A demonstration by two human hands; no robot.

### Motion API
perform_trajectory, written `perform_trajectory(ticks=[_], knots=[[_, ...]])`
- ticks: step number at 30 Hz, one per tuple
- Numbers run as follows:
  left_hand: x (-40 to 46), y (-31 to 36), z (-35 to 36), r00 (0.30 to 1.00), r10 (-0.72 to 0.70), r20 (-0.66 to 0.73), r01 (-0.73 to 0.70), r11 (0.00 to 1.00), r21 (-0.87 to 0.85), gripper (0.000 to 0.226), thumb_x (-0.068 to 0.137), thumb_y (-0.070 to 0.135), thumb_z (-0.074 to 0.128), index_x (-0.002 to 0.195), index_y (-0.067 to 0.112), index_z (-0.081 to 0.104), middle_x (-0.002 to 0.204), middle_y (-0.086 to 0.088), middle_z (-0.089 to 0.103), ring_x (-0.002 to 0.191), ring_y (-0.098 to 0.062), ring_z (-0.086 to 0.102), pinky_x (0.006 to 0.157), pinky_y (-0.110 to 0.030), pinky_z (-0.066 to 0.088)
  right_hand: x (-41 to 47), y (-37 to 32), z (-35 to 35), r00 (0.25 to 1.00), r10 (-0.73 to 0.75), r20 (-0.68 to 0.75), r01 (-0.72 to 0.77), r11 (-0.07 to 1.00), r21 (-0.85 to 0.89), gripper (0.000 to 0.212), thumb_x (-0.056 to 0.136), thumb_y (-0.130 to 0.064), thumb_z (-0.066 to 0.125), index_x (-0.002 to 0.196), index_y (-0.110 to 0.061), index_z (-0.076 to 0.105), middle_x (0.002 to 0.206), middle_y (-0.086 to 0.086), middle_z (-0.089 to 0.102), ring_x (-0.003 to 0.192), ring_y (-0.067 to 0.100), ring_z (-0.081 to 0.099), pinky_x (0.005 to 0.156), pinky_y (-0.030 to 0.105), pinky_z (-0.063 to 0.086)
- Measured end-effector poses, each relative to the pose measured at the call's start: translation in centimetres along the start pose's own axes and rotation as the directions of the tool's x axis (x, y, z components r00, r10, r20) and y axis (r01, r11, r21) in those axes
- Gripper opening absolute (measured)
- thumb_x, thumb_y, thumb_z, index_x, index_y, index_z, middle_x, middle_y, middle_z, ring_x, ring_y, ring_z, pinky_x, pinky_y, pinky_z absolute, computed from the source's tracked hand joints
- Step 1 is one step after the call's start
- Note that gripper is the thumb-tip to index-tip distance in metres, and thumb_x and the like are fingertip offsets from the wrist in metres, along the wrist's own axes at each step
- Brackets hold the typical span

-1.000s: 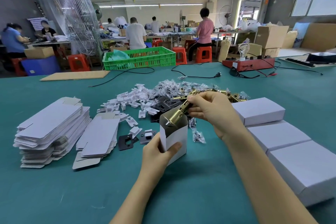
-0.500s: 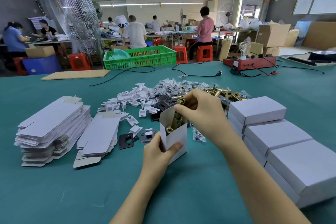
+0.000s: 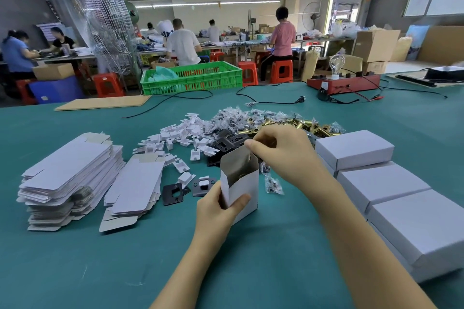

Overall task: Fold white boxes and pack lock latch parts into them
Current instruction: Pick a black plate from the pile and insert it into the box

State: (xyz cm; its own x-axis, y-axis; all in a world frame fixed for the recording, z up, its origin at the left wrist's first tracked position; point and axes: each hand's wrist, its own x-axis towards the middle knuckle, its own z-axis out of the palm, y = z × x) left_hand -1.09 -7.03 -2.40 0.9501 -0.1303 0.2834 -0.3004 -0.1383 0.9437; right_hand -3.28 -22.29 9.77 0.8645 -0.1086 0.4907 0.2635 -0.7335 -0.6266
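Two stacks of flat white box blanks [image 3: 67, 178] lying at the left of the frame, with three closed white boxes [image 3: 356, 149] lined up along the right edge. Between them, past the hands: a scatter of small white plastic pieces [image 3: 175, 138], clear bags of screws [image 3: 233, 118], black plates [image 3: 226, 143] and brass latches [image 3: 301, 124]. Two more black plates [image 3: 173, 193] flat on the cloth just left of the open box [image 3: 242, 183], and one small bag [image 3: 273, 185] just right of it.

Left hand [image 3: 218, 211] grasping the open box low down, thumb across its front face, holding it upright at the centre of the frame. Right hand [image 3: 283, 155] curled at the box mouth, fingertips [image 3: 251, 144] pinched at the top rim; cannot tell what is pinched, nor what sits inside the box.

Green cloth covering the bench [image 3: 226, 258]. Farther back, a green crate [image 3: 198, 78], a red device with a bulb [image 3: 344, 80], a black cable [image 3: 276, 101]. Beyond, people seated at long tables under strip lights, orange stools [image 3: 281, 71], cardboard cartons [image 3: 376, 45].
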Motion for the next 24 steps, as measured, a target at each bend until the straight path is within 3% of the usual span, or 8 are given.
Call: perform_trajectory(ticks=[7, 11, 14, 16, 18, 22, 24], knots=[[0.0, 0.1, -0.1, 1.000, -0.014, -0.006, 0.014, 0.999, -0.035, 0.032, 0.081, 0.011, 0.079, 0.099, 0.034, 0.067, 0.092, 0.026, 0.072, 0.083, 0.005, 0.067, 0.067, -0.009, 0.048, 0.3, 1.3, -1.2, 0.983, 0.103, 0.151, -0.097, 0.994, -0.045, 0.024, 0.091, -0.036, 0.061, 0.081, -0.016, 0.067, 0.070, -0.007, 0.062, 0.069, 0.008, 0.060, 0.057, 0.021, 0.042], [0.1, -0.1, -0.2, 0.997, -0.040, -0.060, 0.040, 0.999, -0.008, 0.026, 0.080, 0.013, 0.080, 0.092, 0.033, 0.067, 0.086, 0.024, 0.072, 0.080, 0.004, 0.066, 0.065, -0.010, 0.048, 0.4, 2.9, -2.0, 0.957, 0.198, 0.212, -0.184, 0.979, -0.084, 0.029, 0.093, -0.037, 0.059, 0.082, -0.012, 0.067, 0.077, 0.005, 0.070, 0.073, 0.019, 0.067, 0.069, 0.035, 0.055], [0.2, -0.2, -0.3, 0.980, -0.056, -0.190, 0.062, 0.998, 0.027, 0.015, 0.080, 0.018, 0.080, 0.082, 0.014, 0.066, 0.073, 0.005, 0.069, 0.068, -0.011, 0.059, 0.062, -0.022, 0.045, 0.6, 4.3, -2.7, 0.944, 0.279, 0.173, -0.267, 0.959, -0.091, 0.031, 0.093, -0.038, 0.059, 0.082, -0.010, 0.066, 0.076, 0.008, 0.071, 0.070, 0.019, 0.068, 0.071, 0.038, 0.055], [0.2, -0.4, -0.4, 0.953, -0.059, -0.299, 0.082, 0.994, 0.065, 0.035, 0.080, 0.023, 0.079, 0.072, 0.001, 0.053, 0.061, -0.007, 0.049, 0.060, -0.016, 0.040, 0.058, -0.029, 0.033, 0.7, 5.1, -2.9, 0.933, 0.321, 0.163, -0.308, 0.946, -0.101, 0.032, 0.093, -0.037, 0.058, 0.084, -0.007, 0.064, 0.076, 0.008, 0.071, 0.070, 0.018, 0.069, 0.071, 0.038, 0.055], [0.4, -0.4, -0.7, 0.923, -0.052, -0.381, 0.093, 0.992, 0.090, 0.044, 0.081, 0.025, 0.078, 0.064, 0.006, 0.043, 0.057, 0.001, 0.037, 0.056, -0.012, 0.030, 0.055, -0.028, 0.026, 0.7, 5.5, -2.8, 0.922, 0.346, 0.174, -0.332, 0.937, -0.104, 0.032, 0.094, -0.037, 0.058, 0.084, -0.007, 0.064, 0.077, 0.008, 0.071, 0.072, 0.019, 0.069, 0.072, 0.038, 0.055], [0.7, -0.4, -1.2, 0.851, -0.090, -0.517, 0.157, 0.984, 0.089, 0.040, 0.083, 0.027, 0.076, 0.067, 0.007, 0.046, 0.059, 0.000, 0.043, 0.058, -0.019, 0.038, 0.056, -0.025, 0.033, 0.7, 5.6, -2.1, 0.915, 0.345, 0.209, -0.329, 0.938, -0.108, 0.030, 0.094, -0.038, 0.057, 0.082, -0.010, 0.063, 0.078, 0.008, 0.071, 0.073, 0.018, 0.070, 0.071, 0.037, 0.055], [0.9, -0.3, -1.6, 0.802, -0.113, -0.587, 0.189, 0.980, 0.070, 0.040, 0.084, 0.027, 0.075, 0.064, 0.013, 0.043, 0.057, 0.004, 0.042, 0.055, -0.015, 0.038, 0.055, -0.024, 0.033, 0.7, 5.4, -1.4, 0.912, 0.333, 0.238, -0.313, 0.943, -0.116, 0.029, 0.094, -0.037, 0.057, 0.081, -0.012, 0.063, 0.078, 0.009, 0.072, 0.074, 0.019, 0.070, 0.069, 0.035, 0.056]])
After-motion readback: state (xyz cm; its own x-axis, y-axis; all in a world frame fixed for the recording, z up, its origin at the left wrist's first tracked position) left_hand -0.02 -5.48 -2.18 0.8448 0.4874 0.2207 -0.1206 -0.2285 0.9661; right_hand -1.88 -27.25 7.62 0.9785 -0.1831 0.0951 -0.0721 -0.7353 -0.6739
